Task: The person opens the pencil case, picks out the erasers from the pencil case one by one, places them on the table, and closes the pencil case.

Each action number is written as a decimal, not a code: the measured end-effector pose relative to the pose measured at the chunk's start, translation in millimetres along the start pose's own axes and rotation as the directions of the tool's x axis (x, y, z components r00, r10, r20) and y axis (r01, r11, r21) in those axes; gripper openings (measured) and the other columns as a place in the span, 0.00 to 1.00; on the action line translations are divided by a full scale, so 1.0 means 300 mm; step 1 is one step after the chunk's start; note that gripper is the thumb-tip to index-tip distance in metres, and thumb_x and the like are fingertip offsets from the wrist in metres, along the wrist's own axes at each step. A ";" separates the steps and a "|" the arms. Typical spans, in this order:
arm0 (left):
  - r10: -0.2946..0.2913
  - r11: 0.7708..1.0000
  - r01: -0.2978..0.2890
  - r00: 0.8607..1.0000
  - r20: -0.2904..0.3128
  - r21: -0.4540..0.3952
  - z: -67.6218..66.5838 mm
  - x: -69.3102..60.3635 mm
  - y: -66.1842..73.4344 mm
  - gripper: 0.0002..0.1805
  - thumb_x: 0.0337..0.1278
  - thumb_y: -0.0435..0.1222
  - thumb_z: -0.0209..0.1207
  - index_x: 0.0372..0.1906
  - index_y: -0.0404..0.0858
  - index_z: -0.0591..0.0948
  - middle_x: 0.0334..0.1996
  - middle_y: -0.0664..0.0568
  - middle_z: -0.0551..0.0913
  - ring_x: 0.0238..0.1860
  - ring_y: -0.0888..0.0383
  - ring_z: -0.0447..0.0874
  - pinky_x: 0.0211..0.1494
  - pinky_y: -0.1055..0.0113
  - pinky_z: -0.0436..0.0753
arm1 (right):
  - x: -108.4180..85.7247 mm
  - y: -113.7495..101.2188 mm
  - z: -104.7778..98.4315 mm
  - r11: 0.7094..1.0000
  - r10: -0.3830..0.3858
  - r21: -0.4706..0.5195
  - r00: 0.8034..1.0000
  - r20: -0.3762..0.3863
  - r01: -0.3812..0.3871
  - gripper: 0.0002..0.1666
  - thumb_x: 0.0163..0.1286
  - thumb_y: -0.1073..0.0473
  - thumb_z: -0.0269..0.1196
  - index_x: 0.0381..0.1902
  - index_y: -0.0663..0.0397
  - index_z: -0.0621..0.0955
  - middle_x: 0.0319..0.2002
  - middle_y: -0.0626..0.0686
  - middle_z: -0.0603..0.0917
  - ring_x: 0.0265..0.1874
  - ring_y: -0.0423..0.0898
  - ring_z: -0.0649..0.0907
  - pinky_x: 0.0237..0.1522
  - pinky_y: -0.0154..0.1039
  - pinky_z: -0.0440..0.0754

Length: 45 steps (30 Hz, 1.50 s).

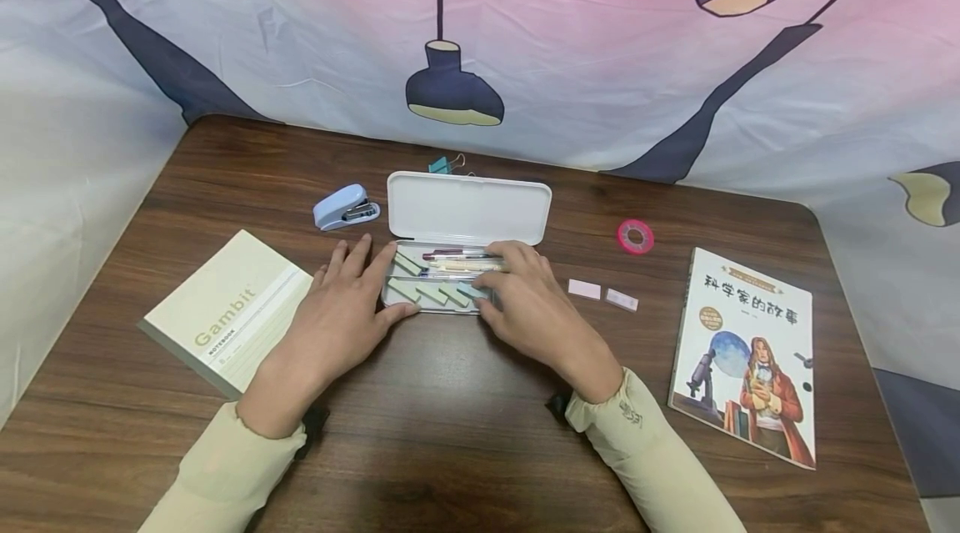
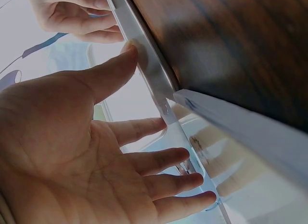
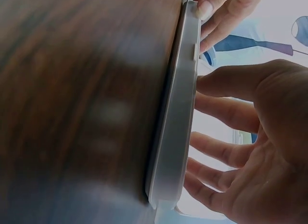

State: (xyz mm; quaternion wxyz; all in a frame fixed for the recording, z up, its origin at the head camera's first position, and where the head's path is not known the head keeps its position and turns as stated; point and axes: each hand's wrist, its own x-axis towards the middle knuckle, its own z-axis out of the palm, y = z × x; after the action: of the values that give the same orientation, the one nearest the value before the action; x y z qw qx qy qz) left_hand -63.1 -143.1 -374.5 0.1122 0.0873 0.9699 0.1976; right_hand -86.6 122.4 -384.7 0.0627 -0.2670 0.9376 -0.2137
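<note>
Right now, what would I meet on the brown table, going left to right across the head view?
Cream paper notebook, pale blue stapler, open white pencil case, small pink rectangle, bright pink ring, white illustrated book.

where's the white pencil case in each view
Head: white pencil case near the centre, lid open.
Left wrist: its front wall slants down from the top edge, left of centre.
Right wrist: its front wall stands near upright, just right of centre.
Shared landmark: dark wood table, upper right in left wrist, left side in right wrist.
</note>
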 end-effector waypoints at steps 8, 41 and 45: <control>-0.004 1.000 0.004 1.000 0.010 -0.006 -0.002 0.001 -0.001 0.47 0.82 0.53 0.68 0.91 0.35 0.65 0.88 0.21 0.59 0.89 0.15 0.53 0.84 0.16 0.64 | 0.007 -0.002 0.003 1.000 0.000 0.010 1.000 0.000 0.000 0.14 0.79 0.60 0.73 0.57 0.58 0.94 0.80 0.64 0.79 0.84 0.65 0.73 0.89 0.66 0.68; -0.001 1.000 0.001 1.000 0.012 -0.005 0.003 0.000 -0.003 0.48 0.81 0.55 0.68 0.91 0.35 0.64 0.89 0.21 0.59 0.90 0.16 0.52 0.84 0.16 0.63 | -0.052 0.012 -0.037 0.999 -0.037 0.011 0.993 -0.110 0.039 0.13 0.76 0.62 0.75 0.55 0.59 0.94 0.74 0.63 0.82 0.78 0.64 0.78 0.77 0.64 0.77; 0.009 1.000 -0.009 1.000 -0.014 -0.012 0.020 0.008 -0.020 0.48 0.80 0.54 0.70 0.90 0.35 0.66 0.88 0.21 0.60 0.89 0.16 0.53 0.83 0.15 0.64 | -0.068 0.022 -0.046 1.000 -0.028 0.004 0.992 -0.124 0.028 0.12 0.75 0.63 0.75 0.53 0.59 0.94 0.74 0.63 0.83 0.77 0.65 0.79 0.77 0.64 0.77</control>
State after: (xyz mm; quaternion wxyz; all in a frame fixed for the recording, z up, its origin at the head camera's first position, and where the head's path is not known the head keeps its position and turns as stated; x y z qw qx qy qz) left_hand -64.5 -146.0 -382.8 0.1052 0.0896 0.9691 0.2044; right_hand -75.7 143.3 -375.1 0.0022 -0.2662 0.9353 -0.2332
